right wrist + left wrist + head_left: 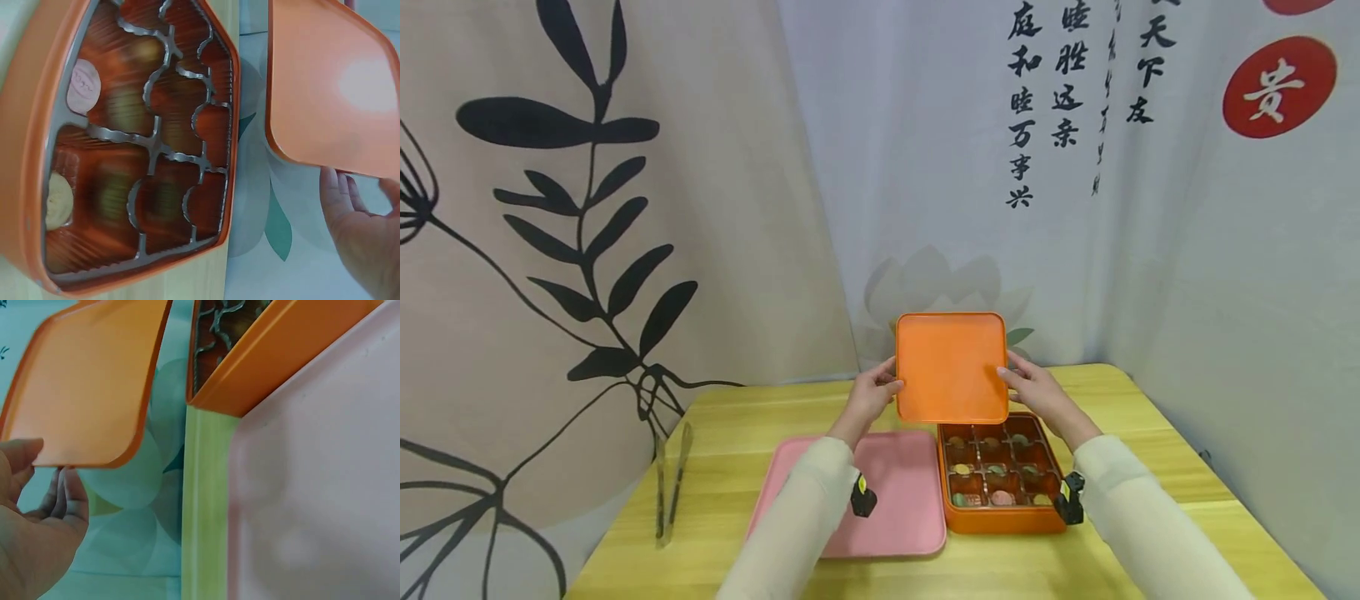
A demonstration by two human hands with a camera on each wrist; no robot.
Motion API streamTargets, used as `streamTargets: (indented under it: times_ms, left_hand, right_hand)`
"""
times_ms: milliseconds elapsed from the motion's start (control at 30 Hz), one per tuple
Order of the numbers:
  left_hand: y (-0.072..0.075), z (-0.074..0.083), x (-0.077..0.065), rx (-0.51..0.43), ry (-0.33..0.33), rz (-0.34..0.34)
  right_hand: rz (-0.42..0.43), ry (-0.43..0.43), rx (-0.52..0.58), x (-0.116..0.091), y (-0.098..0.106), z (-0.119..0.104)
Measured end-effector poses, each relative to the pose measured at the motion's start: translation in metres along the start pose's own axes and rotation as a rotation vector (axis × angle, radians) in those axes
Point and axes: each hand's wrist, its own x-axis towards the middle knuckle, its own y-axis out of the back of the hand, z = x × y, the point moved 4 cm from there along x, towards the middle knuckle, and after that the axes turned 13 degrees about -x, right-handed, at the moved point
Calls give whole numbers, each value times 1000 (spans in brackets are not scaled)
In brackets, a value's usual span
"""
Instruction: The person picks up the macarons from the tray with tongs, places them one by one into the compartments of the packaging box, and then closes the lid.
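Observation:
An orange square lid is held up, tilted, over the back of an orange box. My left hand pinches its left edge, thumb on the inner face and fingers behind, as the left wrist view also shows at the lid's rim. At the opposite edge my right hand pinches the lid the same way. Inside the box a clear divided insert has small round pieces in its compartments, among them a pink embossed one and a pale yellow one.
A pink tray lies flat left of the box, right beside it. Clear tongs rest near the left edge of the wooden table. A printed curtain hangs behind the table.

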Motion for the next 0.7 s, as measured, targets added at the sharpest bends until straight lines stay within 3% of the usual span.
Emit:
streamTargets:
  times_ms: [300,500,700]
  left_hand:
    - [2,1,-5,-19,59,-64]
    - [1,5,-6,-61,39,-58]
    - [-5,10,-5,-92,47,-92]
  right_hand:
    - [-16,-18,7,3,11,-1]
    - [-47,45,83,3,13,-2]
    - [-37,21,119,-4,13,-1]
